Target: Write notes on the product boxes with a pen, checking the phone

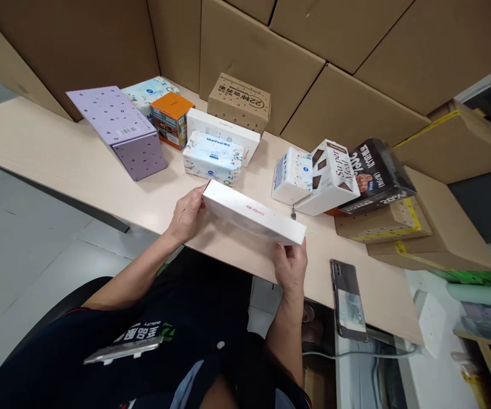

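Note:
A flat white box [254,213] with small red lettering on its narrow side is held up over the table's front edge. My left hand [188,216] grips its left end, thumb near the top corner. At the right end my right hand [291,264] is closed on the same box, partly beneath it. The box's far face is hidden from me. Just beyond it lies a tissue pack [213,156] with a floral print, leaning by another white box [228,128].
Behind stand a purple box [117,125], an orange box [172,119] and a brown carton [239,102]. To the right are a second tissue pack [292,175], a white Super Meal box [331,179], a black box [375,176] and a phone [348,300]. Large cardboard boxes [258,57] wall the back.

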Demonstrator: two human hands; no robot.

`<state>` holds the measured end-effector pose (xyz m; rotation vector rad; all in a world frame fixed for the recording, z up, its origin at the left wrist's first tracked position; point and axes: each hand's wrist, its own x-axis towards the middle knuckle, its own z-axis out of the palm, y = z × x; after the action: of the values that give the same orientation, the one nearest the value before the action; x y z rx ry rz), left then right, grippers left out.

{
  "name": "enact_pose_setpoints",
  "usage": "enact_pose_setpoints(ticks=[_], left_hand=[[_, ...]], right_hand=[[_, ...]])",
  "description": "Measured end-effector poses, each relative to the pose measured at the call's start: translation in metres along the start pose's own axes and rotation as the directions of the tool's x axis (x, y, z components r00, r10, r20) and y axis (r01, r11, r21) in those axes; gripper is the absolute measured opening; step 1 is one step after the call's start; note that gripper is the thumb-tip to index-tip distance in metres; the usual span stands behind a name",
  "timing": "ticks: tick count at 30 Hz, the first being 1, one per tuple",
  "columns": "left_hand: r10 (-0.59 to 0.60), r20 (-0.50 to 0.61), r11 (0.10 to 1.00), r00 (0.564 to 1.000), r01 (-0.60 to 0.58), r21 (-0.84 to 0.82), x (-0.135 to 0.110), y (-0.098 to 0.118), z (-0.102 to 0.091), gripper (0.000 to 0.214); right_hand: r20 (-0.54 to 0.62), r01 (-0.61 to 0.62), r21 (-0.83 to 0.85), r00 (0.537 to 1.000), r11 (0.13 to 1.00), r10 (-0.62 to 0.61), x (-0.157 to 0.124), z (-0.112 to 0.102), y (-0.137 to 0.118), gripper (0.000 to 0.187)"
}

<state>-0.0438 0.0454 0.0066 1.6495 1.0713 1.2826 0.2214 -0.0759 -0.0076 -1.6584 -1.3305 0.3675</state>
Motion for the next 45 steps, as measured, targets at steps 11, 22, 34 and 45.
enact_pose_setpoints(ticks=[11,22,34,45], left_hand=[[-0.187,0.057,0.982,0.981,0.189,-0.030,-0.001,0.003,0.005,0.068],[-0.159,0.085,0.943,0.984,0.126,0.307,0.002,0.010,0.003,0.055],[-0.141,0.122,0.916,0.983,0.082,0.393,0.002,0.016,0.004,0.054],[-0.076,0.051,0.929,0.996,0.052,0.365,-0.001,0.006,0.009,0.052]], right_hand=[[-0.024,-0.173,-0.015,0.985,0.985,0.173,-0.003,0.002,-0.008,0.074],[0.100,-0.126,-0.293,0.982,0.948,0.161,0.001,0.006,-0.021,0.068],[0.098,-0.155,-0.340,0.975,0.928,0.199,0.006,0.008,-0.027,0.065],[-0.233,-0.080,-0.351,0.972,0.933,-0.004,0.008,-0.010,-0.014,0.062]])
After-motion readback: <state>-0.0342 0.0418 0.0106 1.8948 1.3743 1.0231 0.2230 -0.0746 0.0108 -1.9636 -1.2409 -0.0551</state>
